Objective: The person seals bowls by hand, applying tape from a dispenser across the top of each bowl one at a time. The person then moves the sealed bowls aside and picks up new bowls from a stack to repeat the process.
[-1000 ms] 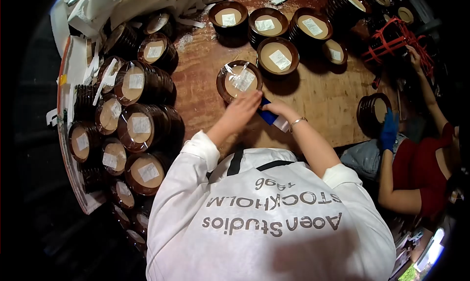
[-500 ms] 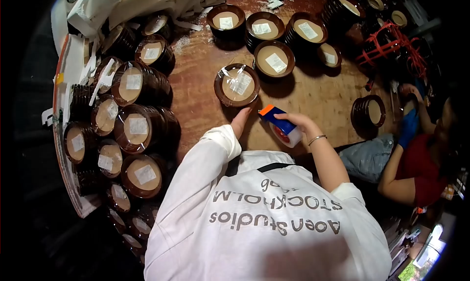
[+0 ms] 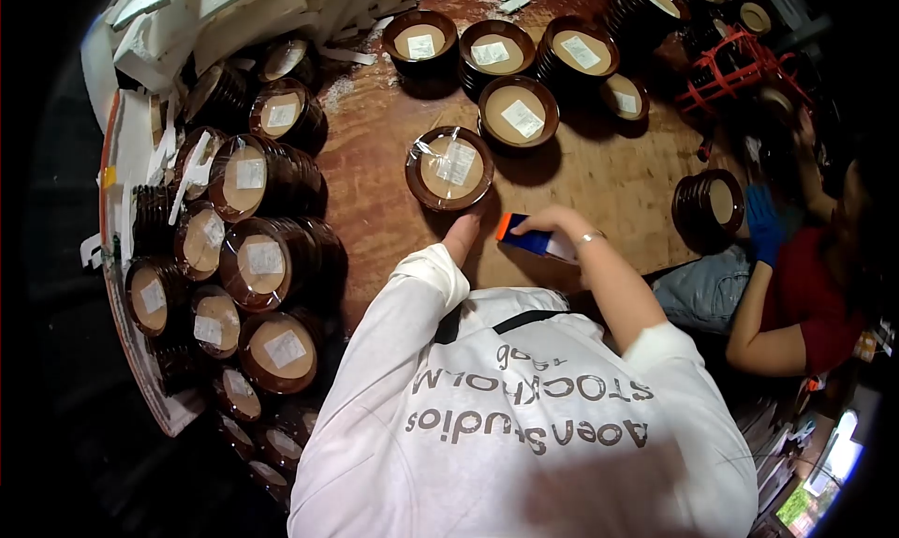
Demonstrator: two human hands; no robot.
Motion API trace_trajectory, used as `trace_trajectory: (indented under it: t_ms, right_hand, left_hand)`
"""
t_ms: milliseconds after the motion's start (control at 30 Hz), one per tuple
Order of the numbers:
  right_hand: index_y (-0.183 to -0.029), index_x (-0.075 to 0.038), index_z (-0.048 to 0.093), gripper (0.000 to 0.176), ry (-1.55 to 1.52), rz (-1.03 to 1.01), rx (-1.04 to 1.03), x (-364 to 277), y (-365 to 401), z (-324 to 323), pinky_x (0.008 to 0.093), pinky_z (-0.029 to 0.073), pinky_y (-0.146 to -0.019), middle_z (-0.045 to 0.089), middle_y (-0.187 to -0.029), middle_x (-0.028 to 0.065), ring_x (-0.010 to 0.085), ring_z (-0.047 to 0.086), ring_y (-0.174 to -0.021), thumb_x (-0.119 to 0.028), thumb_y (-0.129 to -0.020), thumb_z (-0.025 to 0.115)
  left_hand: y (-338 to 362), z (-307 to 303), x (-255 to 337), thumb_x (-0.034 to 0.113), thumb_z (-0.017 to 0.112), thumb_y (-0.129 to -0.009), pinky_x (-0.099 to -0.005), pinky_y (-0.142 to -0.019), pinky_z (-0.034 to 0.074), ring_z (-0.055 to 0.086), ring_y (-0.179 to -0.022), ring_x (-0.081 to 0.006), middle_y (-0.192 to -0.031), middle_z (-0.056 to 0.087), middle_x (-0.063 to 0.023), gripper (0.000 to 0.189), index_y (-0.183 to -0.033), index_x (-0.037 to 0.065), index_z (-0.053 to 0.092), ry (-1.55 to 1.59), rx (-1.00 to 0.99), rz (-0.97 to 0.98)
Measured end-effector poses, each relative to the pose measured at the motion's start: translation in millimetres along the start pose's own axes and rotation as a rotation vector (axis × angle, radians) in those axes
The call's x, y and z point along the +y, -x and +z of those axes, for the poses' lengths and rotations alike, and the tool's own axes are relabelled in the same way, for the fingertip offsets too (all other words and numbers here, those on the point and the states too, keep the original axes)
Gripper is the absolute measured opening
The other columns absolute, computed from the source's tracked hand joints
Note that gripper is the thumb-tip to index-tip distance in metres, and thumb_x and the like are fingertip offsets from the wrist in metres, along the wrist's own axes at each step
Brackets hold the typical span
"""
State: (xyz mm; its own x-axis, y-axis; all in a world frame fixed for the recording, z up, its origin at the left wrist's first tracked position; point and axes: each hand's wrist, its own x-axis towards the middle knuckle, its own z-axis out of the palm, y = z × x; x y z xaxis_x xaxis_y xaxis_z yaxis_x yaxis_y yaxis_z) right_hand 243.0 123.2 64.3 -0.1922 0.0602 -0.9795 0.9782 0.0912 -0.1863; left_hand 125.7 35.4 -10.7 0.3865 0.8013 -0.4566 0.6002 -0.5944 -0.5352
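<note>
A stack of brown round dishes stands on the table in front of me, with a tan base, a white label and clear tape across the top. My left hand grips the near side of this stack; its thumb shows below the rim and the other fingers are mostly hidden. Closed around a blue and orange tape dispenser, my right hand is just right of the stack, apart from it.
Several similar stacks stand farther back on the wooden table. Many taped stacks crowd the left side. White foam pieces lie behind them. At right, a co-worker with a blue glove sits beside another stack.
The tape dispenser has tilted in my right hand, its clear roll now largely out of sight. My left hand stays at the stack. The co-worker's hands have moved apart.
</note>
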Motion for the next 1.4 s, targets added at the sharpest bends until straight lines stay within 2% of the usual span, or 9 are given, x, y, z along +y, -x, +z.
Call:
trace_trajectory:
  t_ms: [200, 433, 533, 700, 767, 1000, 1067, 1167, 1400]
  right_hand:
    - [-0.103, 0.009, 0.047, 0.055, -0.111, -0.519, 0.924, 52.3, -1.7, 24.7, 0.0354, 0.043, -0.077, 0.057, -0.094, 0.0228, 0.0319, 0.056, -0.086, -0.035, -0.072, 0.062]
    - [-0.116, 0.006, 0.031, 0.063, 0.027, -0.222, 0.791, 41.3, -34.9, 49.6, 0.0375, 0.038, -0.085, 0.049, -0.107, 0.0253, 0.0367, 0.049, -0.100, -0.029, -0.073, 0.060]
    - [-0.116, 0.007, 0.032, 0.062, 0.000, -0.428, 0.784, 50.4, -55.1, 46.0, 0.0367, 0.037, -0.086, 0.045, -0.112, 0.0236, 0.0330, 0.046, -0.104, -0.026, -0.072, 0.062]
    - [-0.124, 0.007, 0.025, 0.077, -0.393, -0.689, 0.578, 12.4, -10.6, 35.6, 0.0307, 0.042, -0.079, 0.052, -0.103, 0.0190, 0.0258, 0.054, -0.091, -0.037, -0.073, 0.063]
    - [-0.122, 0.000, 0.031, 0.065, -0.675, -0.620, 0.463, -28.4, -2.5, 33.0, 0.0260, 0.042, -0.063, 0.052, -0.100, 0.0080, 0.0152, 0.051, -0.078, -0.036, -0.077, 0.061]
    - [-0.128, -0.011, 0.026, 0.061, -1.165, -0.656, -0.044, -69.6, -43.8, 18.8, 0.0387, 0.041, -0.087, 0.036, -0.127, 0.0070, 0.0232, 0.041, -0.112, -0.037, -0.080, 0.055]
    - [-0.128, -0.013, 0.026, 0.059, -1.165, -0.637, -0.067, -64.7, -57.9, 16.5, 0.0392, 0.041, -0.087, 0.036, -0.127, 0.0061, 0.0227, 0.039, -0.114, -0.035, -0.081, 0.053]
    - [-0.129, -0.016, 0.026, 0.058, -1.142, -0.727, -0.025, -73.8, -60.4, 22.1, 0.0399, 0.042, -0.086, 0.035, -0.127, 0.0046, 0.0221, 0.040, -0.113, -0.037, -0.081, 0.052]
    - [-0.128, -0.008, 0.029, 0.061, -1.042, -0.838, -0.205, -205.0, -22.1, 4.3, 0.0409, 0.032, -0.096, 0.034, -0.129, 0.0104, 0.0248, 0.036, -0.117, -0.048, -0.083, 0.042]
  left_hand:
    - [-20.0, 11.1, 6.8, 0.024, 0.042, -0.076, -0.0402, -0.101, 0.019, 0.044, -0.107, -0.0243, -0.108, 0.055, -0.0065, 0.035, -0.102, 0.007, 0.059, 0.061, -0.055, 0.004]
    - [19.9, 14.6, 62.2, 0.024, 0.043, -0.076, -0.0399, -0.100, 0.021, 0.047, -0.104, -0.0244, -0.105, 0.057, -0.0069, 0.034, -0.101, 0.007, 0.060, 0.311, 0.032, 0.015]
    - [75.9, -7.8, 70.5, 0.019, 0.051, -0.069, -0.0387, -0.090, 0.031, 0.050, -0.088, -0.0234, -0.083, 0.057, -0.0090, 0.018, -0.080, 0.006, 0.059, 0.736, 0.346, -0.230]
    - [122.7, -4.3, 96.6, 0.023, 0.059, -0.070, -0.0380, -0.070, 0.043, 0.053, -0.081, -0.0249, -0.094, 0.054, -0.0146, 0.036, -0.097, 0.001, 0.052, 1.820, 0.263, -0.827]
    - [106.4, 8.9, 108.0, 0.035, 0.061, -0.073, -0.0347, -0.065, 0.044, 0.054, -0.077, -0.0227, -0.108, 0.050, -0.0138, 0.062, -0.117, 0.000, 0.036, 2.892, 0.651, -1.253]
    - [131.8, 3.3, 7.3, 0.044, 0.060, -0.073, -0.0366, -0.087, 0.035, 0.034, -0.114, -0.0200, -0.135, 0.022, -0.0086, 0.087, -0.133, 0.014, 0.005, 3.075, 0.589, -1.402]
    - [102.7, 35.1, 15.7, 0.040, 0.064, -0.071, -0.0379, -0.094, 0.029, 0.029, -0.119, -0.0238, -0.130, 0.026, -0.0115, 0.089, -0.131, 0.008, 0.008, 3.042, 1.028, -1.119]
    - [74.4, 49.7, 7.3, 0.034, 0.066, -0.071, -0.0316, -0.098, 0.024, 0.027, -0.120, -0.0257, -0.129, 0.026, -0.0197, 0.096, -0.129, -0.006, 0.000, 2.566, 1.048, -1.413]
    - [134.0, 33.1, -57.2, 0.030, 0.061, -0.077, -0.0335, -0.100, 0.020, 0.020, -0.123, -0.0233, -0.135, 0.013, -0.0174, 0.084, -0.132, 0.003, 0.004, 2.211, 1.654, -1.665]
